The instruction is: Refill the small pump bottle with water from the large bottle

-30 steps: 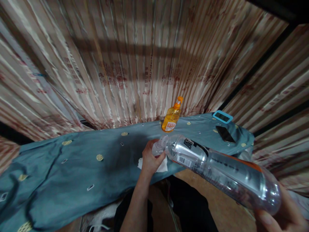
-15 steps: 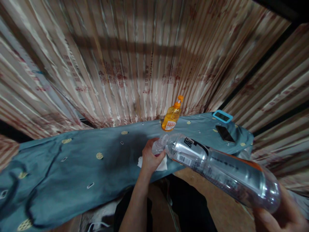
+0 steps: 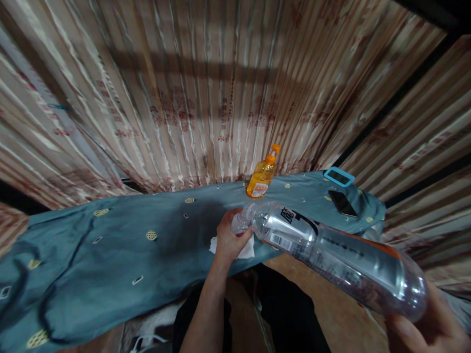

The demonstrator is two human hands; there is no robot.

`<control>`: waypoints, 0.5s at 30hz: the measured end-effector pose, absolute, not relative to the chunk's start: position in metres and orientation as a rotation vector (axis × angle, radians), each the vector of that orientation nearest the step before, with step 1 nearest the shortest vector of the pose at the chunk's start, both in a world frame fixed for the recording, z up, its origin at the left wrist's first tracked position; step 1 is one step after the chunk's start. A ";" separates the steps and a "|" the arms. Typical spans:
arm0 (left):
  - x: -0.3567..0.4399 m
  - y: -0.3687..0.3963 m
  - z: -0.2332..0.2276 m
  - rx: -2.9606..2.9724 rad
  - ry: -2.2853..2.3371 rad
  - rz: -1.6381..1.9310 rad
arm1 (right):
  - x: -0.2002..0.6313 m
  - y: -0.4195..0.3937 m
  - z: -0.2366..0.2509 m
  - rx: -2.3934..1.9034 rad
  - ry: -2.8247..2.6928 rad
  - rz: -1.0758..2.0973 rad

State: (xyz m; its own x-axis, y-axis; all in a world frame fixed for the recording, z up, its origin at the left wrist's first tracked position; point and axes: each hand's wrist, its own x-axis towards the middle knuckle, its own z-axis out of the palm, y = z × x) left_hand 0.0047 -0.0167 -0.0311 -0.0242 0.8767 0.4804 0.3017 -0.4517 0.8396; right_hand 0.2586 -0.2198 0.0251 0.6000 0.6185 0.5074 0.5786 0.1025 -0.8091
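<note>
A large clear plastic bottle (image 3: pixel 331 255) with a printed label lies tilted across the lower right, its base toward me and its neck pointing up-left. My right hand (image 3: pixel 427 333) grips the bottle's base at the bottom right corner. My left hand (image 3: pixel 230 238) is closed around the bottle's neck and cap, just above a crumpled white tissue (image 3: pixel 246 250) lying on the blue patterned cloth (image 3: pixel 121 255) that covers the table. The cap itself is hidden by my fingers.
An orange pump bottle (image 3: pixel 262 176) stands at the table's back edge. A blue-framed digital timer (image 3: pixel 338 176) and a dark phone (image 3: pixel 343 203) lie at the right end. Striped curtains (image 3: pixel 206 88) hang close behind and around the table.
Almost nothing has moved; both hands keep their hold on the bottle and the view has shifted very slightly.
</note>
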 end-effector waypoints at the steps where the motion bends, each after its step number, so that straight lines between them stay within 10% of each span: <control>1: 0.005 -0.017 -0.031 1.751 1.238 1.492 | 0.257 -0.219 0.027 -1.545 -1.017 0.062; 15: 0.005 -0.017 -0.031 1.735 1.247 1.471 | 0.250 -0.216 0.035 -1.530 -0.941 0.106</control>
State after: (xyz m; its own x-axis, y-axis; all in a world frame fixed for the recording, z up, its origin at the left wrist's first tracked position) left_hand 0.0048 -0.0168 -0.0315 -0.0244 0.8912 0.4530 0.3008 -0.4256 0.8535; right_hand 0.2498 -0.2164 0.0352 0.6602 0.6030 0.4479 0.4880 0.1090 -0.8660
